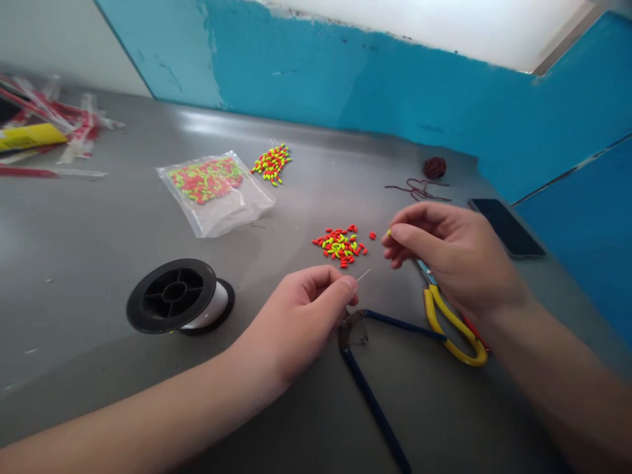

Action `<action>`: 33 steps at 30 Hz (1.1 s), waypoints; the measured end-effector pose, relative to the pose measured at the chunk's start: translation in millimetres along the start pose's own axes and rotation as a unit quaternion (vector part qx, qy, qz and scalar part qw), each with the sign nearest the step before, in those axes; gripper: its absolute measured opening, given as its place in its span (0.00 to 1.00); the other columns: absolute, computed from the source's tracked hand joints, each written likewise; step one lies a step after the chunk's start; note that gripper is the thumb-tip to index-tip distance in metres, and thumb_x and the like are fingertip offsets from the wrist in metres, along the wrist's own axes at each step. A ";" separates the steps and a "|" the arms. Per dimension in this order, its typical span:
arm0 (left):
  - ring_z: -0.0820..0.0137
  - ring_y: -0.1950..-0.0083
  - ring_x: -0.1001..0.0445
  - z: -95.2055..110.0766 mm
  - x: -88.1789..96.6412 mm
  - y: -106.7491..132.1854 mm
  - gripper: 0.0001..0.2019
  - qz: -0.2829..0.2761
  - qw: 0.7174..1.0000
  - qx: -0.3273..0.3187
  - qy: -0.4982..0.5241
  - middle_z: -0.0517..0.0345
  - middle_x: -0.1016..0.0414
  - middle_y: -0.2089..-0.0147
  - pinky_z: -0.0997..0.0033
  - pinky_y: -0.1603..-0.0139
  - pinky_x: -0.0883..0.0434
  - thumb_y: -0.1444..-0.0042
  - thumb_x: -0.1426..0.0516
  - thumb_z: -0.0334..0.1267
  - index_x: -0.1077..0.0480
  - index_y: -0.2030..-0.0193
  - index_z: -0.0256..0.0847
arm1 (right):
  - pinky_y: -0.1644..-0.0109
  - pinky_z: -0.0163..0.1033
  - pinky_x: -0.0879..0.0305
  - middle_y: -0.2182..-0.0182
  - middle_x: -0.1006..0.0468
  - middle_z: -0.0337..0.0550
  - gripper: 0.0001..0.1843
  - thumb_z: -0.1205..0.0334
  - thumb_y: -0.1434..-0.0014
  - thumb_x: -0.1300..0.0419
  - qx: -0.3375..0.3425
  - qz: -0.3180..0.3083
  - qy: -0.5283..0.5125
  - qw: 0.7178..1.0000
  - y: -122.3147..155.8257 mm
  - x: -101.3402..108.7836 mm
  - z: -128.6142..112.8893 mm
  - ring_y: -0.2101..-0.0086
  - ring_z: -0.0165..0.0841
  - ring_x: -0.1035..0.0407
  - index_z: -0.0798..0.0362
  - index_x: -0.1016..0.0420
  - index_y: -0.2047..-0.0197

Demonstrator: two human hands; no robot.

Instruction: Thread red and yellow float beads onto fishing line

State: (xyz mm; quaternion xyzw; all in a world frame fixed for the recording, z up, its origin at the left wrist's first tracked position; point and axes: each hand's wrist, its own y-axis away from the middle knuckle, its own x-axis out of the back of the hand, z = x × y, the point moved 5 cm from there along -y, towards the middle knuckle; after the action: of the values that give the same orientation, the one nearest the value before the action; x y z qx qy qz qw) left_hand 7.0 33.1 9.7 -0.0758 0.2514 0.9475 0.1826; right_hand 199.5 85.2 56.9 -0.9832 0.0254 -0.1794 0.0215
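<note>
My left hand [311, 316] pinches a thin whitish line [364, 274] between thumb and forefinger, its short end sticking out to the upper right. To the right, my right hand [444, 253] holds a tiny yellow-green bead [389, 232] at its fingertips, apart from the line. A loose pile of red and yellow-green oval beads [340, 245] lies on the grey table just beyond both hands. Below my left fingertips are pliers with blue handles [378, 401], spread apart. Scissors with yellow handles [457, 329] lie partly hidden under my right hand.
A black spool of white line [172, 296] stands at left. Behind it are a clear bag of beads [212, 191] and another bead pile [272, 163]. Dark brown cord [434, 168] and a phone [507, 227] lie at right. Red-and-clear plastic wrappers [86, 128] lie far left.
</note>
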 end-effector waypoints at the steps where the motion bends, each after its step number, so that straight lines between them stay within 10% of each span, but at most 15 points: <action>1: 0.80 0.80 0.47 0.7 0.1 0.5 0.18 0.000 1.000 -0.008 0.001 0.69 0.39 0.77 0.78 0.81 0.49 0.32 0.39 0.48 0.34 0.71 0.42 | 0.67 0.41 0.21 0.71 0.15 0.40 0.07 0.58 0.39 0.29 -0.034 0.010 -0.052 0.998 11.3 -0.1 4.4 0.71 0.37 0.19 0.48 0.20 0.66; 12: 0.74 0.75 0.38 13.5 -1.6 9.7 0.17 0.037 0.980 -0.098 -0.166 0.65 0.35 0.79 0.74 0.74 0.40 0.36 0.40 0.44 0.32 0.75 0.42 | 0.54 0.42 0.14 0.63 0.11 0.43 0.13 0.51 0.42 0.21 -0.226 0.007 -0.333 0.915 73.1 -39.2 36.0 0.63 0.36 0.15 0.49 0.16 0.63; 33: 0.71 0.69 0.26 6.9 -6.9 15.0 0.15 0.034 0.944 -0.195 -0.265 0.60 0.21 0.70 0.72 0.68 0.31 0.30 0.40 0.43 0.21 0.69 0.42 | 0.51 0.34 0.15 0.61 0.09 0.41 0.02 0.62 0.28 0.31 -0.185 -0.094 -0.431 0.878 83.0 -33.3 33.3 0.58 0.32 0.14 0.47 0.15 0.55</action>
State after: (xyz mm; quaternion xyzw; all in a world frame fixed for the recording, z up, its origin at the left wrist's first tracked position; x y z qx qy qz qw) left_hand 7.3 22.3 24.0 0.1530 0.0070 0.9694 0.1917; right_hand 176.6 5.4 9.8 -0.9471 -0.0467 0.2692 -0.1686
